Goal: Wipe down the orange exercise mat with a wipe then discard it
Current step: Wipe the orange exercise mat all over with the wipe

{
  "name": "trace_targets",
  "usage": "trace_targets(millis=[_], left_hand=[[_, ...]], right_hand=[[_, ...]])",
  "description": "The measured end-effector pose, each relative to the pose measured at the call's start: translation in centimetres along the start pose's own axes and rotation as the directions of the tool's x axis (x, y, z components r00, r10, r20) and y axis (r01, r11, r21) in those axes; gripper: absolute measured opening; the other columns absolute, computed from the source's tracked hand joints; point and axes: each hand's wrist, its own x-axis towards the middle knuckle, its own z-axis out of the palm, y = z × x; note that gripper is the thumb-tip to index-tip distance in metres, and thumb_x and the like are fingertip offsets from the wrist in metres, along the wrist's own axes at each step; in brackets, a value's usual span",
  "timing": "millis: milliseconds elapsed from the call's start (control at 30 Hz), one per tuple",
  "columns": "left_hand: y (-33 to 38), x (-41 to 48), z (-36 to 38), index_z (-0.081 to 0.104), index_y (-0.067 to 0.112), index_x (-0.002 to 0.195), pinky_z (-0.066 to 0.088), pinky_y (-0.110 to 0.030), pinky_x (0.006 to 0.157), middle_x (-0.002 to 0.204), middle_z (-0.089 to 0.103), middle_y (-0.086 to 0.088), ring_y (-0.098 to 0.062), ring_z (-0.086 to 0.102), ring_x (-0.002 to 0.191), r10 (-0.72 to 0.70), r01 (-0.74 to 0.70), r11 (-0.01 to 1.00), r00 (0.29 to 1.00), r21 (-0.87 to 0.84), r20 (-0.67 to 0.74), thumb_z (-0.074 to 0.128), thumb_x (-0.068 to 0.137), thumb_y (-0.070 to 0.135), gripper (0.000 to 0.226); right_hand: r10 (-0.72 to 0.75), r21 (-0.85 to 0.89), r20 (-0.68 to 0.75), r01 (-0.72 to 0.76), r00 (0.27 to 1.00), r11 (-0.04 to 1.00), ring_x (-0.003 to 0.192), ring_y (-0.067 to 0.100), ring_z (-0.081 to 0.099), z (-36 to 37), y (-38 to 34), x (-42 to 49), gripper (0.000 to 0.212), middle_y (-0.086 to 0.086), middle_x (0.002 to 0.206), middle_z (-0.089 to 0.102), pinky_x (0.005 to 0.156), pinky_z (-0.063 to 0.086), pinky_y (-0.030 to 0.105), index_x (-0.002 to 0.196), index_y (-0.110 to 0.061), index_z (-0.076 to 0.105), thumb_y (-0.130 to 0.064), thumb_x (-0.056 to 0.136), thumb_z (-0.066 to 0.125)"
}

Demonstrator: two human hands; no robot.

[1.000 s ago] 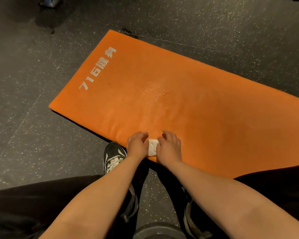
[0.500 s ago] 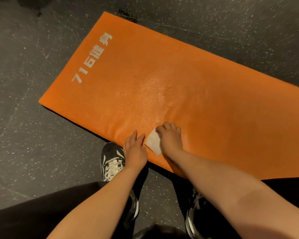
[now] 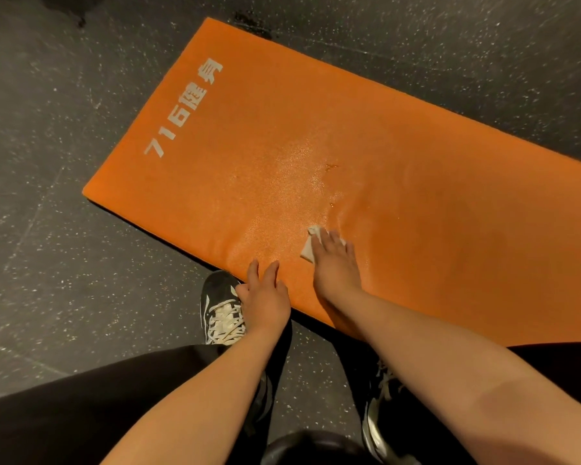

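Note:
An orange exercise mat (image 3: 416, 169) with white lettering at its left end lies on the dark speckled floor. My right hand (image 3: 334, 263) presses flat, with straight fingers, on a small white wipe (image 3: 308, 248) near the mat's front edge; most of the wipe is hidden under the fingers. My left hand (image 3: 265, 295) rests with loose fingers on the mat's front edge, just left of the right hand, holding nothing. A shiny damp patch shows on the mat beyond the wipe.
My black and white shoes (image 3: 220, 312) stand on the speckled rubber floor (image 3: 47, 229) right at the mat's front edge. My dark trouser legs fill the bottom corners. A dark round object (image 3: 312, 448) sits low between my feet.
Both hands held the wipe at the mat's front edge; the left hand let go and the right hand has slid the wipe farther onto the mat, away from me.

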Motion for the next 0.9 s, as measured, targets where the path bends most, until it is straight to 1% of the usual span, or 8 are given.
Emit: trace_targets(millis=[67,167,267,367,467,767,833,900], left_hand=[[0.2,0.0,-0.3,0.033,0.043,0.151,0.037,-0.037,0.099,0.166,0.006,0.009,-0.030,0.025,0.134,0.000,0.000,1.000,1.000,0.006,0.016,0.035,0.105,0.036,0.046],[0.3,-0.5,-0.5,0.030,0.041,0.153,0.039,-0.040,0.101,0.166,0.001,0.009,-0.033,0.034,0.137,0.018,-0.017,1.000,0.999,-0.009,0.051,0.036,0.104,0.033,0.050],[0.5,-1.1,-0.6,0.030,0.035,0.156,0.036,-0.025,0.096,0.167,-0.008,0.007,-0.024,0.036,0.141,0.038,-0.021,0.987,0.994,-0.161,0.103,0.040,0.103,0.019,0.057],[0.7,-1.1,-0.7,0.034,0.027,0.156,0.021,-0.010,0.096,0.167,-0.009,0.006,-0.015,0.022,0.148,0.030,0.007,0.963,0.991,-0.271,0.133,0.047,0.105,0.017,0.053],[0.4,-0.9,-0.7,0.039,0.021,0.154,0.013,-0.008,0.100,0.167,-0.002,0.003,-0.014,0.014,0.151,0.038,0.002,0.951,0.992,-0.308,0.123,0.052,0.104,0.018,0.051],[1.3,-1.0,-1.5,0.043,0.008,0.150,0.026,-0.011,0.099,0.159,0.015,0.000,-0.016,0.034,0.141,-0.012,0.057,0.899,0.994,-0.435,0.107,0.051,0.098,-0.001,0.054],[1.2,-1.2,-1.5,0.041,0.008,0.151,0.028,-0.013,0.101,0.159,0.014,0.000,-0.017,0.036,0.141,-0.002,0.047,0.904,0.994,-0.424,0.106,0.051,0.099,-0.001,0.054],[1.0,-1.5,-1.3,0.040,0.010,0.152,0.028,-0.012,0.100,0.160,0.012,0.001,-0.017,0.034,0.143,-0.003,0.044,0.917,0.995,-0.397,0.103,0.050,0.100,0.002,0.053]], right_hand=[[0.026,0.013,0.018,-0.027,0.999,1.000,0.156,0.024,-0.009,-0.2,-0.3,-0.7,0.074,0.005,0.170,-0.004,0.123,-0.010,0.045,0.163,-0.019,0.007,-0.004,0.098,0.039],[-0.140,0.048,0.061,0.138,0.988,0.989,0.157,0.027,-0.006,0.7,-1.8,-3.1,0.057,0.007,0.170,0.000,0.123,-0.010,0.042,0.163,-0.021,0.014,-0.022,0.108,0.031],[-0.289,0.051,0.118,0.285,0.950,0.957,0.157,0.023,-0.002,1.1,-2.3,-4.4,0.053,0.005,0.170,0.007,0.125,-0.007,0.042,0.162,-0.023,0.019,-0.032,0.111,0.028],[-0.176,-0.006,0.128,0.178,0.976,0.984,0.157,0.021,-0.004,0.6,-1.4,-3.8,0.054,0.000,0.170,0.002,0.125,-0.007,0.044,0.163,-0.024,0.013,-0.031,0.111,0.026],[0.013,0.003,0.119,-0.013,0.993,1.000,0.156,0.022,-0.008,0.0,-1.2,-3.8,0.056,0.002,0.171,-0.004,0.126,-0.005,0.044,0.163,-0.021,0.007,-0.026,0.110,0.026],[-0.189,0.135,0.144,0.170,0.971,0.976,0.157,0.019,0.000,-0.5,-2.6,-6.7,0.051,-0.002,0.170,0.010,0.126,-0.001,0.041,0.161,-0.027,0.021,-0.036,0.111,0.025],[-0.143,0.069,0.137,0.134,0.980,0.989,0.157,0.020,0.001,-1.0,-1.6,-6.1,0.052,-0.002,0.170,0.009,0.125,0.001,0.044,0.162,-0.026,0.020,-0.034,0.111,0.026],[0.009,0.054,0.117,-0.016,0.993,0.998,0.157,0.022,0.000,-1.4,-1.0,-5.7,0.053,0.000,0.170,0.008,0.125,0.001,0.047,0.162,-0.023,0.018,-0.031,0.110,0.026]])
